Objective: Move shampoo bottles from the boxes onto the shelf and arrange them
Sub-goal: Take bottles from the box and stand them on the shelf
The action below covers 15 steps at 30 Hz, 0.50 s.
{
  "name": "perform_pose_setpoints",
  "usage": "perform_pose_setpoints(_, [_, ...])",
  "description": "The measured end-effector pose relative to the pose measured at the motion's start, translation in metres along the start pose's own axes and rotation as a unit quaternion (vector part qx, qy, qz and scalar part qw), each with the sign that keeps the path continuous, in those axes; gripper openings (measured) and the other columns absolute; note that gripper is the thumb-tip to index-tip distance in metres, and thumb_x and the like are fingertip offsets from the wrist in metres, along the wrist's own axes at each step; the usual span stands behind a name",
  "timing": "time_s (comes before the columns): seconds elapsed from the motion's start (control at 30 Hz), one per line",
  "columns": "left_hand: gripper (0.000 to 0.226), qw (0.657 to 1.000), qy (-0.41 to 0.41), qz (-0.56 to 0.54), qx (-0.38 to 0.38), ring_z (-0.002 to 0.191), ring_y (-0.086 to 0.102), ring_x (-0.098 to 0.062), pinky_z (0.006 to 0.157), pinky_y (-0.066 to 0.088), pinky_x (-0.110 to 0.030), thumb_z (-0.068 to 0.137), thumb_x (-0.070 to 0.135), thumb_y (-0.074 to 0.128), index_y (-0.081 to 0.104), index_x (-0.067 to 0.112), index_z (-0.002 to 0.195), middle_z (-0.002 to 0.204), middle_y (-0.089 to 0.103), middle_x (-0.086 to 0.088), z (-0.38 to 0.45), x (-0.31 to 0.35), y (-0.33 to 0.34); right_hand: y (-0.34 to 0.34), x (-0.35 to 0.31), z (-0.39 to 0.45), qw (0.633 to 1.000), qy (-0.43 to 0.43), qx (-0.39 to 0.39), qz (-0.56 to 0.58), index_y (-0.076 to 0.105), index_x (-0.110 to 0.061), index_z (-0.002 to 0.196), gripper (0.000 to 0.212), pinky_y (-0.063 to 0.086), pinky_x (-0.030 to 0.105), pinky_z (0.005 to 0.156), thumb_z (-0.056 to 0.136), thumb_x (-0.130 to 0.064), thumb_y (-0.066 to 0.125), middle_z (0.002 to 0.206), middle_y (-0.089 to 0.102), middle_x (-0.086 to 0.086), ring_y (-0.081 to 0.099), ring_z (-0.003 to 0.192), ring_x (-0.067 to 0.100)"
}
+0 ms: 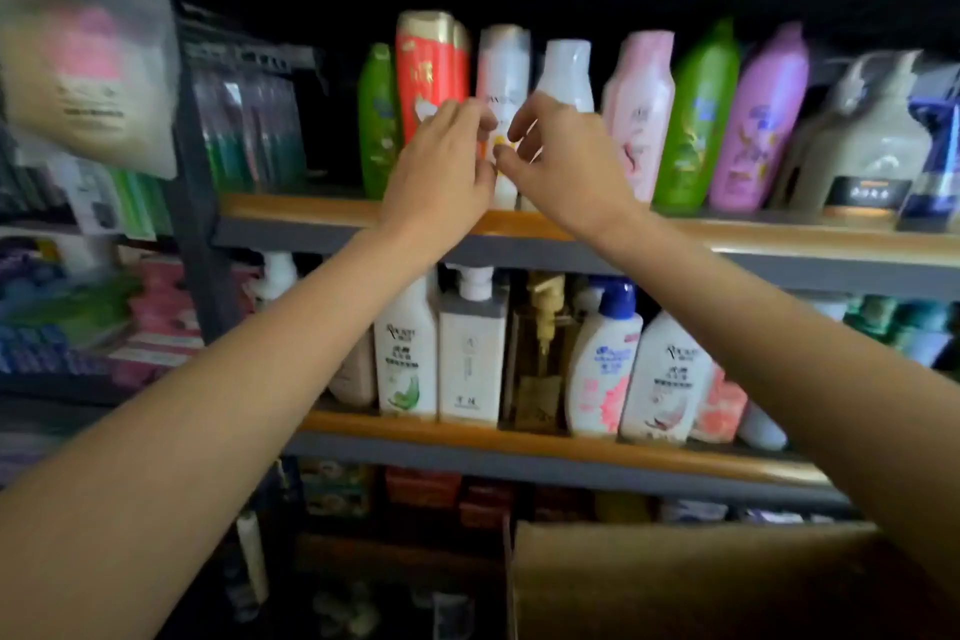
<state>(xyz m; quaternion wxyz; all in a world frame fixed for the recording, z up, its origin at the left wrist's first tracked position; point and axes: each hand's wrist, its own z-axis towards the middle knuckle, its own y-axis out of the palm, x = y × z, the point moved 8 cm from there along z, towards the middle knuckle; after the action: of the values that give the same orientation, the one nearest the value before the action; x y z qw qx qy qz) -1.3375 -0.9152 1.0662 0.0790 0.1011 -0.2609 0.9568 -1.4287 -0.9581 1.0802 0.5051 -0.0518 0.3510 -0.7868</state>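
While both my arms reach up and forward, the shelf unit (519, 224) fills most of the view, its orange-edged boards on a grey frame. On the upper board stands a row of bottles, upright and close together: a green bottle (376, 120), a red bottle (428, 62), a white bottle (503, 62), a clear-capped bottle (567, 68), a pink bottle (641, 109), a second green bottle (696, 120), a purple bottle (758, 120) and a grey refill pack (865, 135) toward the right end. The lower board carries pump bottles (470, 353), mostly white, standing side by side. A cardboard box (675, 582) sits at the bottom right, below the shelves; its contents do not show. A blurred plastic bag (88, 42) hangs at the upper left.

My left hand (441, 172) is in front of the red bottle, and my right hand (561, 161) is in front of the clear-capped one. Their fingertips meet over the lower front of the white bottle, which stands on the upper board between them. The fingers of both hands are curled toward that bottle, but motion blur and the hands themselves cover the contact, so I cannot tell whether either hand grasps it or merely touches it.
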Motion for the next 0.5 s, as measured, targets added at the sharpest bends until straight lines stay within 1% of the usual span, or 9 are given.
perform_pose_setpoints(0.07, [0.029,0.997,0.046,-0.059,-0.013,0.095,0.055,-0.019,0.079,0.043,-0.030,0.080,0.003,0.047,0.055,0.004,0.108,0.108,0.058,-0.009,-0.020,0.036,0.019,-0.025,0.024,-0.042,0.999,-0.006,-0.015,-0.028,0.063,-0.008,0.090,0.019,0.048,0.031,0.074,0.085,-0.025,0.054,0.076,0.066,0.008,0.064,0.078,0.025])
perform_pose_setpoints(0.1, [0.030,0.994,0.067,-0.086,-0.028,0.091,0.053,-0.017,0.078,0.043,-0.030,0.077,0.003,0.046,0.056,0.003,0.105,0.106,0.058,-0.009,-0.033,0.053,0.033,-0.031,0.039,-0.063,0.998,-0.005,-0.048,-0.049,0.064,-0.008,0.085,0.019,0.049,0.033,0.074,0.084,-0.024,0.054,0.072,0.065,0.009,0.064,0.075,0.026])
perform_pose_setpoints(0.17, [0.031,0.985,0.085,-0.129,-0.077,0.090,0.052,-0.016,0.078,0.043,-0.031,0.073,0.003,0.045,0.056,0.003,0.102,0.103,0.059,-0.010,-0.068,0.085,0.071,-0.027,0.078,-0.108,0.983,0.017,-0.164,-0.085,0.064,-0.004,0.078,0.017,0.049,0.034,0.071,0.085,-0.018,0.055,0.065,0.063,0.006,0.063,0.065,0.025])
perform_pose_setpoints(0.2, [0.032,0.980,0.084,-0.141,-0.108,0.093,0.053,-0.020,0.079,0.042,-0.033,0.073,0.003,0.045,0.056,0.003,0.103,0.104,0.058,-0.010,-0.089,0.100,0.094,-0.020,0.100,-0.132,0.968,0.034,-0.225,-0.105,0.063,-0.003,0.076,0.017,0.050,0.033,0.071,0.085,-0.015,0.055,0.063,0.061,0.005,0.063,0.062,0.024])
perform_pose_setpoints(0.23, [0.033,0.975,0.076,-0.148,-0.146,0.097,0.052,-0.024,0.081,0.041,-0.037,0.074,0.003,0.046,0.056,0.004,0.106,0.107,0.057,-0.011,-0.110,0.115,0.118,-0.013,0.124,-0.154,0.952,0.050,-0.273,-0.130,0.064,-0.003,0.077,0.017,0.050,0.033,0.073,0.086,-0.015,0.055,0.065,0.062,0.006,0.064,0.066,0.026])
perform_pose_setpoints(0.27, [0.034,0.968,0.062,-0.156,-0.186,0.102,0.050,-0.027,0.083,0.040,-0.039,0.076,0.004,0.048,0.055,0.004,0.109,0.111,0.056,-0.012,-0.132,0.129,0.142,-0.007,0.147,-0.175,0.937,0.068,-0.304,-0.160,0.065,-0.003,0.082,0.016,0.049,0.036,0.075,0.086,-0.014,0.054,0.072,0.065,0.010,0.065,0.076,0.030])
perform_pose_setpoints(0.33, [0.036,0.948,0.007,-0.187,-0.257,0.107,0.048,-0.031,0.087,0.040,-0.041,0.078,0.005,0.050,0.053,0.003,0.114,0.115,0.054,-0.014,-0.173,0.152,0.185,0.003,0.185,-0.216,0.909,0.106,-0.337,-0.222,0.064,-0.005,0.104,0.024,0.048,0.043,0.080,0.086,-0.013,0.052,0.097,0.067,0.020,0.063,0.095,0.037])
perform_pose_setpoints(0.4, [0.036,0.926,-0.060,-0.215,-0.303,0.109,0.049,-0.033,0.091,0.039,-0.041,0.079,0.005,0.052,0.053,0.002,0.115,0.116,0.053,-0.016,-0.211,0.168,0.216,0.015,0.212,-0.262,0.874,0.132,-0.387,-0.263,0.052,-0.009,0.125,0.037,0.047,0.044,0.082,0.088,-0.013,0.048,0.115,0.062,0.020,0.060,0.105,0.038])
perform_pose_setpoints(0.5, [0.036,0.895,-0.086,-0.195,-0.392,0.114,0.042,-0.028,0.095,0.034,-0.035,0.083,0.008,0.051,0.050,0.007,0.119,0.122,0.048,-0.011,-0.275,0.189,0.243,0.032,0.230,-0.336,0.843,0.150,-0.454,-0.247,0.053,-0.008,0.123,0.032,0.047,0.038,0.088,0.092,-0.015,0.045,0.121,0.059,0.012,0.060,0.108,0.030])
